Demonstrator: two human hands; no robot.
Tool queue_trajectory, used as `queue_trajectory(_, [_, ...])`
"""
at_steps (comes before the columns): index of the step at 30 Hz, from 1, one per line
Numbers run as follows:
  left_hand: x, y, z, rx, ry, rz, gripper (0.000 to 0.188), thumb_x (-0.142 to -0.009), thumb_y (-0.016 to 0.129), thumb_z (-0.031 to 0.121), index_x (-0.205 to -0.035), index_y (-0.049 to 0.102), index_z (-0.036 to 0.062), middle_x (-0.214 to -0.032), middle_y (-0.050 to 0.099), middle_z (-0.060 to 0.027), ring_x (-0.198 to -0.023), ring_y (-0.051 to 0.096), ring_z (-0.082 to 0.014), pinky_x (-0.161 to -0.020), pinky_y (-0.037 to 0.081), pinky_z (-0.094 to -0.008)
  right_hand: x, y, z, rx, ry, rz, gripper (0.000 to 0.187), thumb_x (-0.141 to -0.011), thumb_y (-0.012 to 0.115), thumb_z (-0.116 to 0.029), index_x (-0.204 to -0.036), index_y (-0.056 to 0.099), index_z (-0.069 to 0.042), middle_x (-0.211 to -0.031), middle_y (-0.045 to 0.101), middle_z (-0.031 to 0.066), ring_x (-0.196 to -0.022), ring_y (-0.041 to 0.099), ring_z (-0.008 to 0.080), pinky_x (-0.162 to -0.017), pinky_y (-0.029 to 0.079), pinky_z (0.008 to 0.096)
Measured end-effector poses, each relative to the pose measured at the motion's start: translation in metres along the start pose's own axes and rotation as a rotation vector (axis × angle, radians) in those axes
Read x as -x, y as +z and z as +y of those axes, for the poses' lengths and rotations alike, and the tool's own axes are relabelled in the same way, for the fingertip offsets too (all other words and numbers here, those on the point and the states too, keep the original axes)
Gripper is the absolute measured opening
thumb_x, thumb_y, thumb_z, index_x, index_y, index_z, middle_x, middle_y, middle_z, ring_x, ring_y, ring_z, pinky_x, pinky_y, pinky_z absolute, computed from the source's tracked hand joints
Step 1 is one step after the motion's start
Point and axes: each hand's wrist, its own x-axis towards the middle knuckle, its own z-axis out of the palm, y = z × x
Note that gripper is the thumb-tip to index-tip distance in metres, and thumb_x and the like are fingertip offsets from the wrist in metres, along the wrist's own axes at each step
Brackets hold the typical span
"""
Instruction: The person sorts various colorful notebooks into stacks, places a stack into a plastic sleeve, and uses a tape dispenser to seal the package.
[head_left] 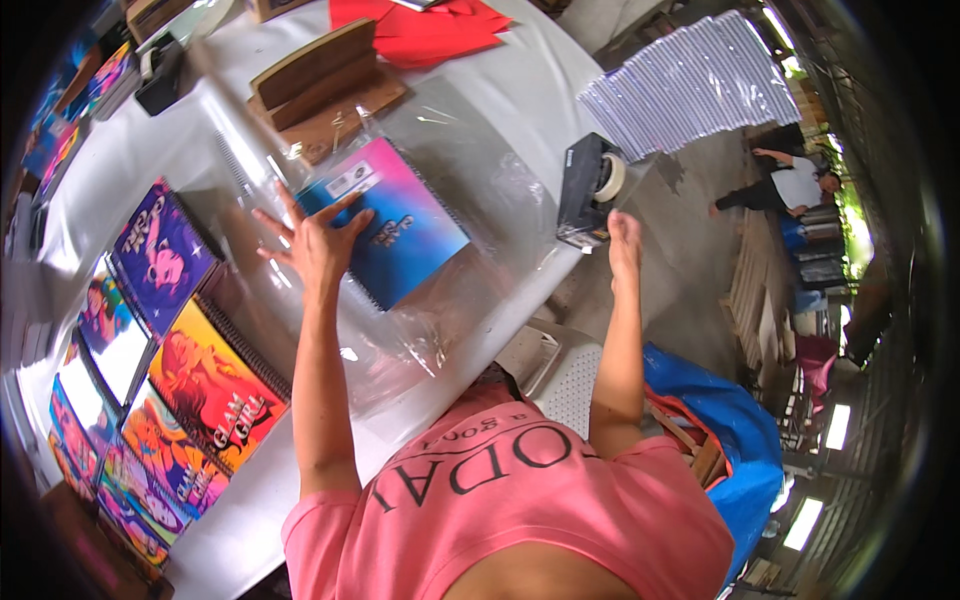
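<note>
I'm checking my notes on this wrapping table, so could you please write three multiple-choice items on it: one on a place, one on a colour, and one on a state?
1. Where does the tape dispenser stand?
A. At the table edge, near the right hand
B. On the stack of notebooks at the left
C. On the floor

2. What colour are the sheets of paper at the far side of the table?
A. Green
B. Red
C. White

3. How is the left hand placed?
A. Closed into a fist
B. Lifted well off the table
C. Spread open, flat on the blue-and-pink notebook

Answers: 1 A, the black dispenser sits at the edge just beyond the right hand. 2 B, the sheets are plainly red. 3 C, the fingers are fanned out over the notebook on the clear plastic wrap.
</note>
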Motion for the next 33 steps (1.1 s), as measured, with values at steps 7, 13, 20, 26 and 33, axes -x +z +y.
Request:
queue_trajectory(7, [0.014, -0.002, 0.003, 0.039, 0.016, -0.099, 0.069, -0.052, 0.081, 0.054, -0.117, 0.06, 0.0407, -0.153, -0.002, -0.0135, -0.136, -0.012, -0.0475, -0.095, 0.003, -0.0762, -0.026, -0.008, 0.007, -0.549, 0.607, -0.321, 0.03, -0.075, 0.072, -0.044, -0.09, 0.069, -0.018, -0.091, 0.049, -0.0048, -0.07, 0.035, 0.0082, -0.06, 0.035, 0.0256])
queue_trajectory(13, [0.014, 0.003, -0.006, 0.08, 0.017, -0.088, 0.073, -0.052, 0.079, 0.057, -0.12, 0.057, 0.0437, -0.153, -0.006, -0.0148, -0.135, -0.011, -0.0493, -0.096, 0.002, -0.0756, 0.015, 0.005, 0.049, -1.114, 0.331, -0.362, 0.032, -0.086, 0.064, -0.028, -0.114, 0.059, -0.014, -0.11, 0.05, -0.007, -0.089, 0.041, 0.0092, -0.087, 0.038, 0.0696])
queue_trajectory(20, [0.018, 0.007, -0.014, 0.16, 0.01, -0.065, 0.071, -0.053, 0.079, 0.057, -0.12, 0.057, 0.0432, -0.152, -0.01, -0.0157, -0.134, -0.014, -0.0493, -0.097, 0.001, -0.0741, 0.039, 0.007, 0.05, -0.229, -0.022, -0.087, 0.024, -0.085, 0.066, -0.026, -0.102, 0.068, -0.009, -0.109, 0.059, 0.0025, -0.096, 0.05, 0.015, -0.069, 0.044, 0.0513])
queue_trajectory(26, [0.021, 0.017, -0.013, 0.191, -0.013, -0.075, 0.072, -0.055, 0.079, 0.053, -0.122, 0.053, 0.0448, -0.151, -0.015, -0.0172, -0.134, -0.018, -0.0487, -0.097, 0.002, -0.0736, 0.056, 0.033, -0.09, -0.284, -0.301, -0.605, 0.028, -0.084, 0.065, -0.01, -0.111, 0.064, -0.002, -0.078, 0.067, 0.0065, -0.045, 0.045, 0.0029, -0.038, 0.031, 0.0175])
queue_trajectory(33, [0.023, 0.017, -0.006, 0.201, -0.065, -0.11, 0.076, -0.054, 0.078, 0.057, -0.124, 0.05, 0.0472, -0.151, -0.016, -0.0168, -0.133, -0.02, -0.0485, -0.097, 0.001, -0.0741, 0.092, 0.184, -0.181, 0.045, -0.727, -1.285, 0.104, -0.072, 0.077, -0.022, -0.147, 0.006, -0.02, -0.082, 0.065, 0.0149, -0.062, 0.06, 0.0194, -0.056, 0.047, 0.031])
